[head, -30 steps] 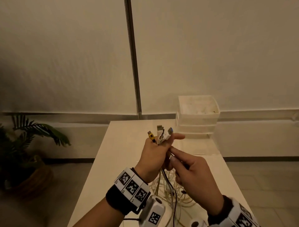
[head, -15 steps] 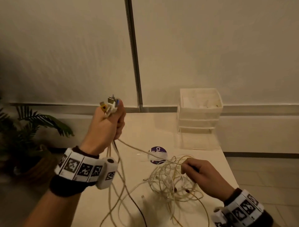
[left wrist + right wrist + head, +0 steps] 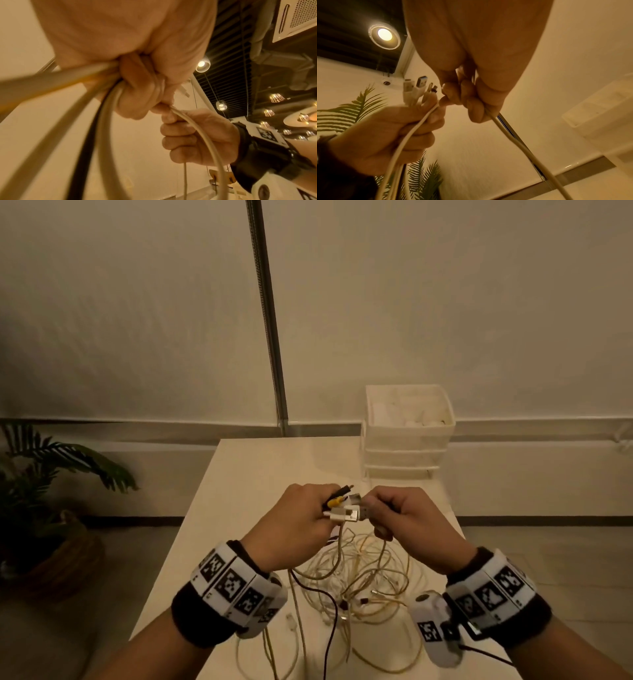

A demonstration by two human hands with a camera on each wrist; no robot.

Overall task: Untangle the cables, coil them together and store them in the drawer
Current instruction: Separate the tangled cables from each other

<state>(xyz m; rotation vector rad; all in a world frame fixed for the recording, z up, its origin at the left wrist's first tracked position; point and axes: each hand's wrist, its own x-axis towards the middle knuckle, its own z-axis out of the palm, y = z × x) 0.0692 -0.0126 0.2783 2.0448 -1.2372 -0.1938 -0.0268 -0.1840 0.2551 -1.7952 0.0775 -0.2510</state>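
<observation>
Left hand (image 3: pixel 297 520): fisting around several cords, raised mid-air.
Right hand (image 3: pixel 407 517): curling on one cord, knuckles nearly meeting the left.
Wrists: wearing marker-printed bands.

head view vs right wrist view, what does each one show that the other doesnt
Only the head view shows the table, the tangled pile of cables lying on it, and the full stack of white drawers at the far edge.

Only the right wrist view shows a lit ceiling lamp and the plug faces from below, one with a blue insert.

Both show the left hand gripping a bunch of plugs, the right hand pinching a pale cable beside them, and the plant.
</observation>
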